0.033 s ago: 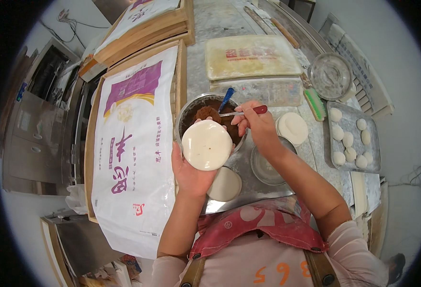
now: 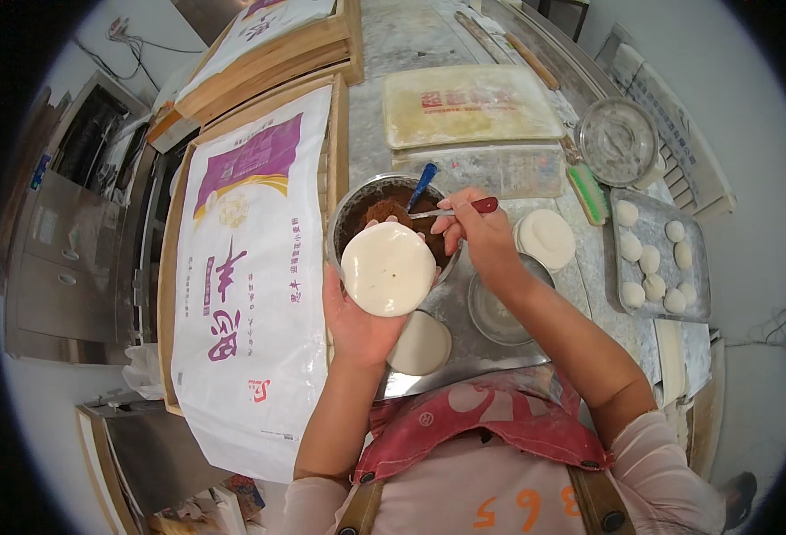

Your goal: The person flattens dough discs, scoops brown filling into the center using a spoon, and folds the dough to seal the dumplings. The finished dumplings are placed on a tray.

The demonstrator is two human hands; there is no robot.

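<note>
While the left hand (image 2: 357, 332) cups a dough disc (image 2: 388, 269), the right hand (image 2: 479, 229), at its two o'clock, grips a red-handled tool (image 2: 486, 205)

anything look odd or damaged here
One small thing: the white dough round in the left hand has a dark speck near its middle, odd against its pale surface; I can't tell what it is. Nothing else stands out.

Dough round (image 2: 388, 269): pale, flat, glossy, lying across left hand (image 2: 357, 332) | Red-handled metal utensil (image 2: 431, 212): near-level in right hand (image 2: 484, 239), far end apparently meeting crumbly brown mass (image 2: 386, 210) in bowl (image 2: 338, 234)
</note>
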